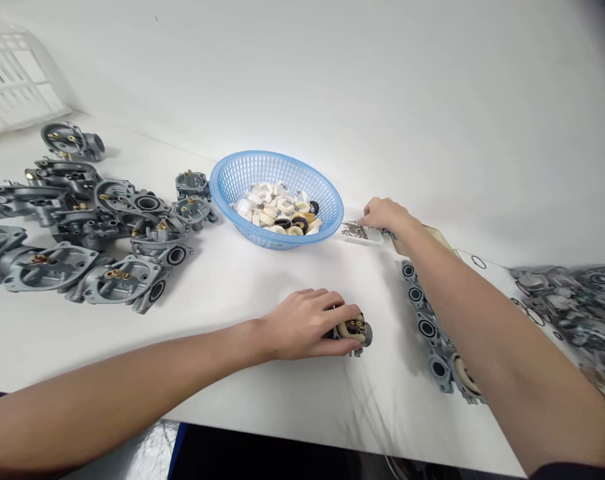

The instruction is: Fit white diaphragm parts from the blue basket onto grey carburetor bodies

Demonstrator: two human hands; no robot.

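My left hand (315, 325) is wrapped round a small metal carburetor (367, 333) on the white table, with brass parts and a cream ring-shaped float showing between thumb and fingers. My right hand (382, 213) reaches to the back, its fingers curled together at the right edge of a small clear tray (366, 240). Thin metal pins (353, 230) lie in that tray. Whatever the right fingertips may pinch is too small to make out. Left of the tray stands a blue mesh basket (277, 243) holding many white, cream and black floats (285, 205).
Carburetor bodies (117, 280) crowd the table's left side. More stand in a row (427, 327) beneath my right forearm. A heap of metal parts (582, 300) lies at far right, near black rubber rings (535, 316). A white wall rises behind.
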